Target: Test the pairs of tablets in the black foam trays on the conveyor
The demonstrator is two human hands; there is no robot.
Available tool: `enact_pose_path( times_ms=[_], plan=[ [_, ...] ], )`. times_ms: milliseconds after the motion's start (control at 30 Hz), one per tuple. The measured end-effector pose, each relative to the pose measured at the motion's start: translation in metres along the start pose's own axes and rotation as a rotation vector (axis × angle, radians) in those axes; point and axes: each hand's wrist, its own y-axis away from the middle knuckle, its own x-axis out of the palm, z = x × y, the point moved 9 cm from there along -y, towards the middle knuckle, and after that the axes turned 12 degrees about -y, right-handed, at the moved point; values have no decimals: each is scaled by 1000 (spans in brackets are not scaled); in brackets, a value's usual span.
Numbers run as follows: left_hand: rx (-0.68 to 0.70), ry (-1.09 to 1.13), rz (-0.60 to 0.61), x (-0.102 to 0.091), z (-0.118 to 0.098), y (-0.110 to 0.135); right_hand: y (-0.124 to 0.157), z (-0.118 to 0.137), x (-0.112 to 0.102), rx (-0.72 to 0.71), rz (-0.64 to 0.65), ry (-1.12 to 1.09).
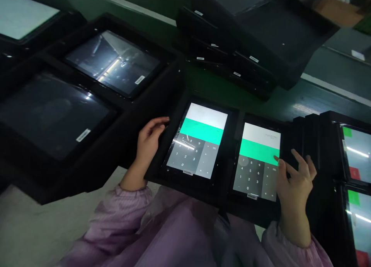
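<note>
Two lit tablets lie side by side in black trays in front of me, each showing a calculator screen with a green band. My left hand (149,137) curls round the left edge of the left tablet's tray (171,124), fingers bent over its rim. The left tablet (197,141) shows no digits that I can read. My right hand (294,176) hovers at the right edge of the right tablet (256,162), fingers spread, one fingertip touching the screen near the green band. Faint digits show at the top of that screen.
Dark-screened tablets in black trays (58,112) fill the left side. A stack of black trays (255,38) stands at the back. More lit tablets (356,154) sit at the right edge. The green bench top (327,93) shows behind.
</note>
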Motion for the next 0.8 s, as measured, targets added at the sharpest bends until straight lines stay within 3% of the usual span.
enact_pose_path(
  times_ms=[133,233,333,433,500,600,800],
  plan=[
    [-27,-55,70,6,2,2,-1,7,7,-87,59,-58],
    [-62,-23,139,11,6,6,-3,22,8,-80,30,-67],
    [-63,2,210,16,7,11,-4,63,21,-110,39,-129],
    [-25,0,235,17,6,12,0,118,57,-197,214,-207],
    [-1,11,240,17,6,12,1,141,82,-196,317,-216],
    [15,33,255,18,6,11,-3,153,105,-187,345,-188],
    [-8,83,254,19,7,12,-8,156,124,-252,358,-168]
  ],
)
